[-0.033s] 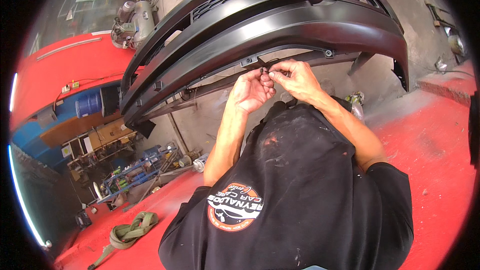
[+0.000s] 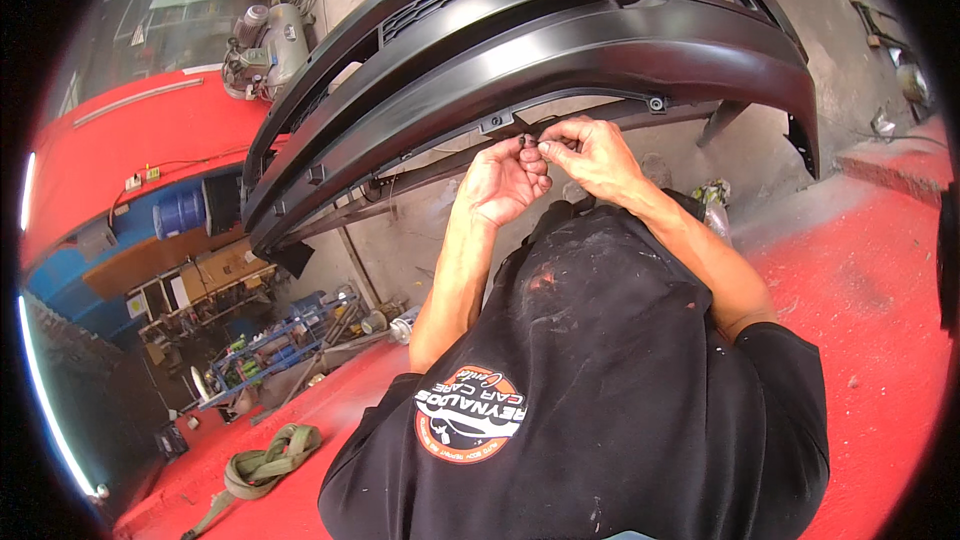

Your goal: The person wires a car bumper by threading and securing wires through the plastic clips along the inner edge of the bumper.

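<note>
Along the workshop's left side runs a red wall point(image 2: 150, 175), then a blue drum point(image 2: 180, 216), a knotted green webbing strap point(image 2: 262, 473) on the red floor, and an air compressor point(image 2: 287, 50). The left hand point(image 2: 505, 188) pinches a small dark piece point(image 2: 528, 140) (too small to identify) just beside the near edge of a black bumper cover point(image 2: 640, 55). The right hand point(image 2: 598, 165) has thumb and forefinger narrowed beside that piece; whether they grip it, I cannot tell.

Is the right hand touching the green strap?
No: the right hand is beside the left hand, near the black bumper, well apart from the green strap.
</note>
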Available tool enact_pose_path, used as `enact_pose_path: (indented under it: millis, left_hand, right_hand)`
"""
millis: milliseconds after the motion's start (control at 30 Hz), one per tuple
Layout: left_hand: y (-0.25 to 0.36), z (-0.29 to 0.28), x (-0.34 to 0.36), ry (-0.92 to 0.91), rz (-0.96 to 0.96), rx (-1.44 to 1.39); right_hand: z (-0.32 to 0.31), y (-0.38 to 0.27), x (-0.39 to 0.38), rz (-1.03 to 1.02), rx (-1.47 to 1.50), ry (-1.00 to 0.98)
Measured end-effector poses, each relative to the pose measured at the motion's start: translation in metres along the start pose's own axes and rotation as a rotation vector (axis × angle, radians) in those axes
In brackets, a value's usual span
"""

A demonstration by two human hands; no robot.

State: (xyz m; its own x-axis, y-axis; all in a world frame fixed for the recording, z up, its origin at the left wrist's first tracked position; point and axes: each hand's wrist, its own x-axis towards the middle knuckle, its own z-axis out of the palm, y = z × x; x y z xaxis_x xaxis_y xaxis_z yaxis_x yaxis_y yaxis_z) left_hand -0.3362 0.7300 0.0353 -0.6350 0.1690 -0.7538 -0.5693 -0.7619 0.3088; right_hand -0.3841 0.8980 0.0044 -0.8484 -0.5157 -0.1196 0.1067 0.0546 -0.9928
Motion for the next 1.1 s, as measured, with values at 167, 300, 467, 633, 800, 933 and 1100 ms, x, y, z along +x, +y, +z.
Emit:
enact_pose_path:
  millis: [167, 300, 467, 633, 800, 933, 1100]
  left_hand:
    - [-0.002, 0.000, -0.001, 0.022, 0.011, 0.003]
    - [0.000, -0.004, 0.002, 0.113, 0.048, 0.059]
    - [0.002, -0.006, 0.007, 0.083, 0.042, 0.063]
    - [0.000, -0.011, 0.004, 0.051, 0.066, 0.069]
    - [-0.002, -0.012, 0.005, 0.080, 0.080, 0.084]
    - [-0.003, -0.014, 0.006, 0.121, 0.113, 0.117]
    - [-0.010, -0.011, 0.000, 0.207, 0.214, 0.185]
  right_hand:
    - [-0.004, -0.005, 0.000, 0.028, 0.076, -0.056]
    - [-0.004, -0.004, 0.006, 0.065, 0.041, -0.082]
    - [-0.006, 0.000, 0.010, 0.074, 0.030, -0.063]
    - [-0.008, -0.015, 0.009, 0.103, 0.010, -0.100]
    - [-0.008, -0.013, 0.010, 0.097, -0.016, -0.088]
    - [-0.006, -0.017, 0.012, 0.075, -0.032, -0.096]
    - [0.000, 0.002, 0.015, 0.003, 0.016, -0.057]
